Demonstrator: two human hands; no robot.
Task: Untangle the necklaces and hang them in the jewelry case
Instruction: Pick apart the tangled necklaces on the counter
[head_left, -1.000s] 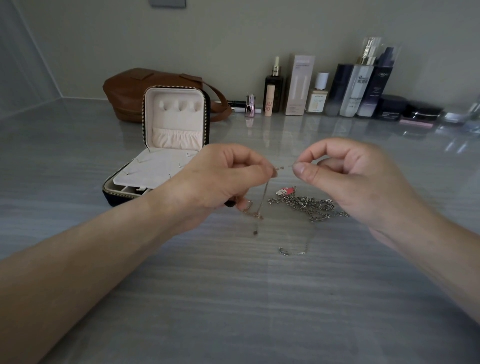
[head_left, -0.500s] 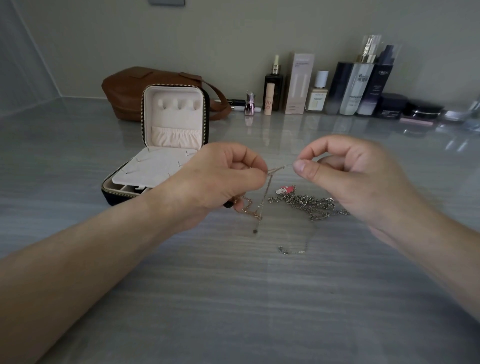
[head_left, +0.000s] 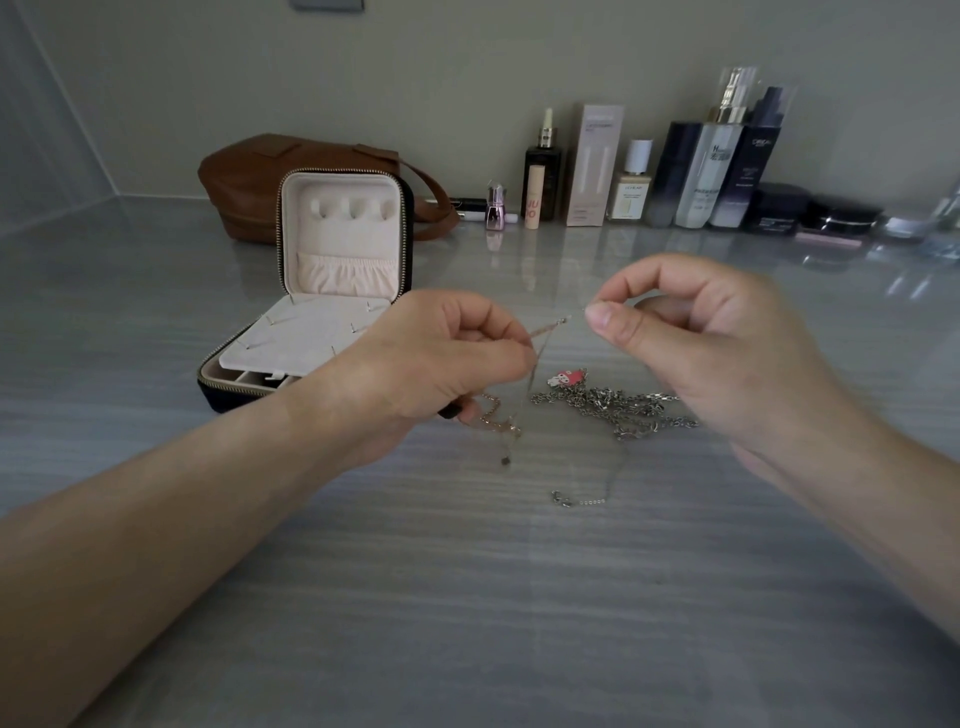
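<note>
Grey streaked countertop (head_left: 467, 613). Jewelry case (head_left: 340, 236) stands open, lid upright, cream lining, three necklace hooks' notches empty; padded insert lies over the base.

Left hand (head_left: 436, 364): raised just right of the case, fingers curled, thumb and forefinger pinching a thin rose-gold necklace (head_left: 545, 331). One short end sticks out toward the right hand; the rest drops below the fist to a small loose bunch on the counter.

Right hand (head_left: 701, 353): further right of the case, level with the left. Fingers curled, thumb tip pressed against the forefinger. Whether a strand sits in that pinch, cannot tell; a slight gap shows between the thumb and the rose-gold end.

Silver chain tangle (head_left: 613, 408): on the counter right of the case, below and between the hands, with a pink cartoon charm (head_left: 566, 378) at its left edge. A fine silver strand (head_left: 571, 501) trails nearer the camera.

Behind the case: brown leather bag (head_left: 249, 176). Far right of it, along the wall, a row of cosmetics bottles (head_left: 691, 176).
</note>
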